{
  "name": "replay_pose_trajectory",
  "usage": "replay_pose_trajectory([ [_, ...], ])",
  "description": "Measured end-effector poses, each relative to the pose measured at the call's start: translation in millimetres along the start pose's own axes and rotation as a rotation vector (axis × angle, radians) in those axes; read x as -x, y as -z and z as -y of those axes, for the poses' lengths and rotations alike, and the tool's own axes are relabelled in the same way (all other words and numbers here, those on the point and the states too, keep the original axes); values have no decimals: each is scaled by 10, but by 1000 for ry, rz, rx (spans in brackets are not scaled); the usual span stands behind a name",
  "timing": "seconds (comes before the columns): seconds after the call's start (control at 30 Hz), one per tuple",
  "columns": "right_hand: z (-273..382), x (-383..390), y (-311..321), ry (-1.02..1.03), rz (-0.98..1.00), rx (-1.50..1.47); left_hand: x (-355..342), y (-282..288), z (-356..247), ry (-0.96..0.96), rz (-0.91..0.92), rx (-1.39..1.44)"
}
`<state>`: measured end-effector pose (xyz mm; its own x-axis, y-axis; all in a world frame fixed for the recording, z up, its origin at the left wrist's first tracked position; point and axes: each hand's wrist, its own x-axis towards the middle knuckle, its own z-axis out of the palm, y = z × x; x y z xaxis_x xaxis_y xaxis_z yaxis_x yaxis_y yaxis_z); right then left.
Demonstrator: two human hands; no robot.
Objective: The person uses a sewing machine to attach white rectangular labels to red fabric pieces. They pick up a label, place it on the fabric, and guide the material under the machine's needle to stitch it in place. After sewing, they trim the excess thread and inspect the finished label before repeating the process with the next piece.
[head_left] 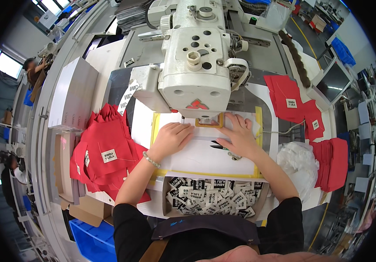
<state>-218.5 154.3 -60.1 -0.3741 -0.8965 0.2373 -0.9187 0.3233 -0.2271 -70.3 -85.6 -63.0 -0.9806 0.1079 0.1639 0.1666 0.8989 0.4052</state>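
Observation:
My left hand [173,139] lies palm down on the white work plate [188,159], its fingers stretched toward the needle area. A beaded bracelet circles that wrist. Across from it, my right hand [241,136] rests flat with fingers apart, touching or close beside the small yellow frame [221,121] under the sewing head. Small dark-bladed thread snips [217,146] poke out by my right thumb. Their handle is partly under the hand, and whether it is gripped I cannot tell. The white sewing machine [194,70] stands over both hands, hiding part of the frame.
Red fabric pieces with white labels heap at left [105,153]; more red pieces [284,98] and a red stack [332,163] sit at right. A tray of loose labels [214,196] is nearest me. Clear plastic [297,161], a white box [72,94] and a blue crate [92,238] flank the table.

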Motion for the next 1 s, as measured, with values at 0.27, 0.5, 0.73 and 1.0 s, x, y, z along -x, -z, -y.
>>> replay_pose_trajectory([
  [0.27,-39,21,-50,-6,15,-15,-351,-52,-416,-272,-160,-131],
  [0.5,-36,29,-90,-9,5,-16,-461,-125,-459,-204,-63,-162],
  [0.73,-26,49,-98,-19,9,-6,-504,-137,-508,-167,-83,-116],
  [1.0,65,265,643,37,14,25,-557,-99,-526,-175,11,-114],
])
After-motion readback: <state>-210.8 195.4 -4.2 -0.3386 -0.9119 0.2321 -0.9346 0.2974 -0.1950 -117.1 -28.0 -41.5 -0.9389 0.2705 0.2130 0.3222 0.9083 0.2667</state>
